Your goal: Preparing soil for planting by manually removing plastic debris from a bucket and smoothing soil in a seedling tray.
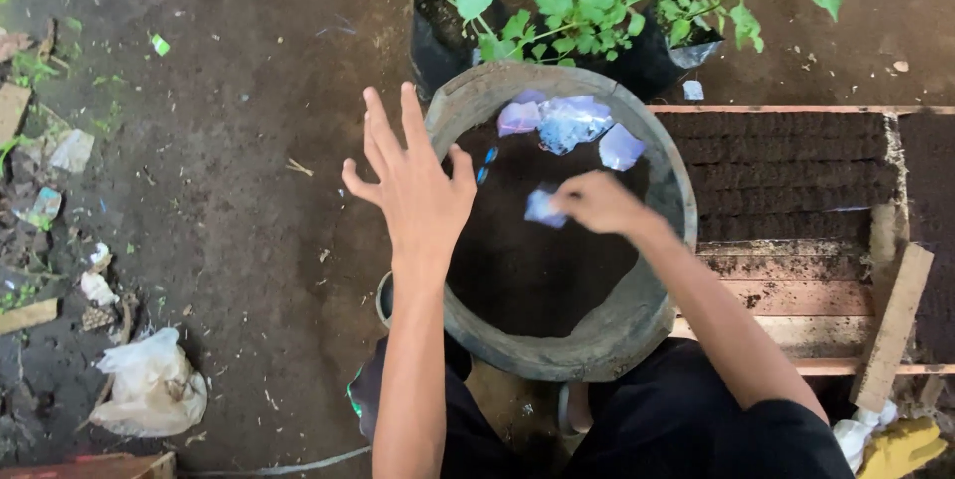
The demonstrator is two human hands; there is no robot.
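My right hand (pixel 597 202) pinched a pale plastic scrap (pixel 544 208) over the soil-filled basin (pixel 597 340). My left hand (pixel 413 186) hovered beside the rim, fingers spread, empty.

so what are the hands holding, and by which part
The right hand pinches a small pale plastic piece by its edge, over the soil-filled basin. The left hand is open and holds nothing.

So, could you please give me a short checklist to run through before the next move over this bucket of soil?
1. Right hand grips a plastic piece: ok.
2. Left hand empty, fingers spread, at the bucket rim: ok.
3. Bucket upright: ok.
4. Soil free of plastic: not ok; crumpled plastic scraps lie at the far side.
5. More scraps buried in the soil: cannot tell.
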